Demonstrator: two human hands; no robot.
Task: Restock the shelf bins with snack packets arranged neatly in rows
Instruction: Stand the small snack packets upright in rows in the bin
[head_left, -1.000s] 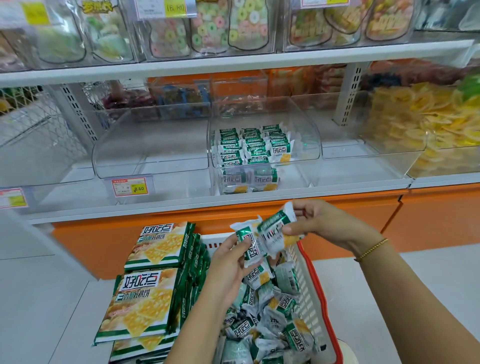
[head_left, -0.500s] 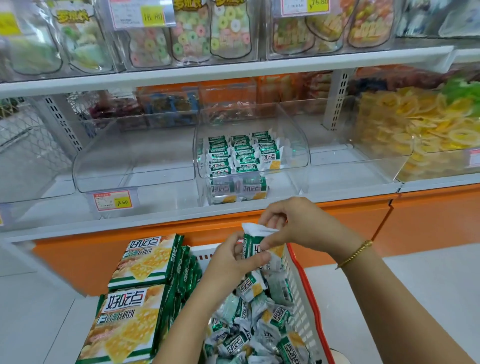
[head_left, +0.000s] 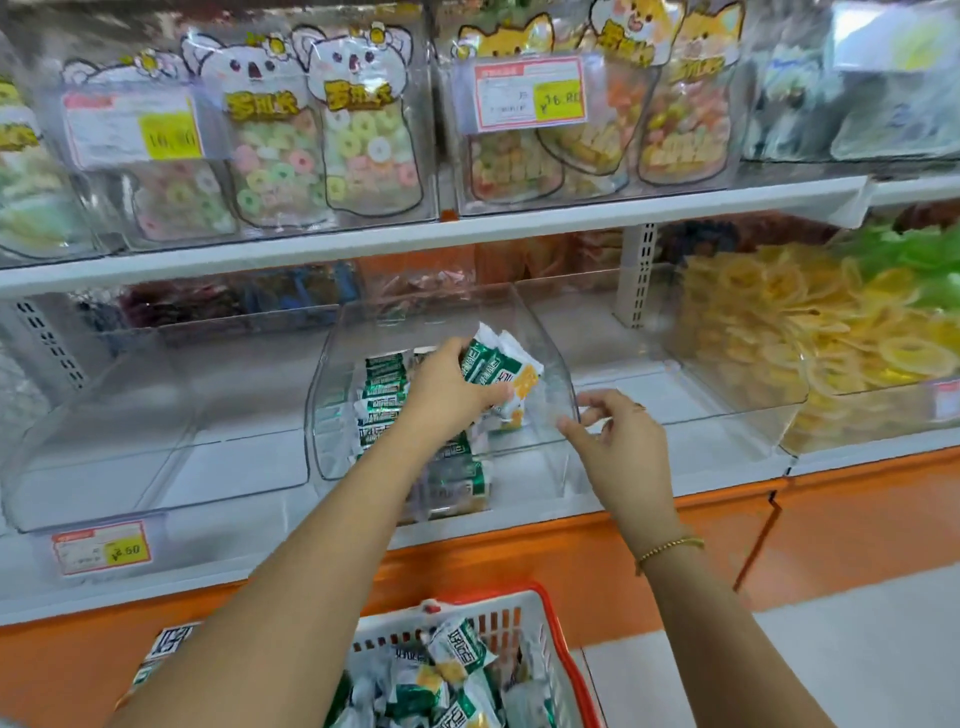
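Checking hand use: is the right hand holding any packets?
No, the right hand is empty by the clear bin; the left hand grips the packets.

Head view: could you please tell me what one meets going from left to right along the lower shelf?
Transparent bin → rows of green packets → left hand → loose packets in its grip → right hand → yellow slices.

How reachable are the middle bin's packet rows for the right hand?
Probably yes: the right hand is empty at the front corner of the clear bin, though the left hand, holding packets, crowds the rows.
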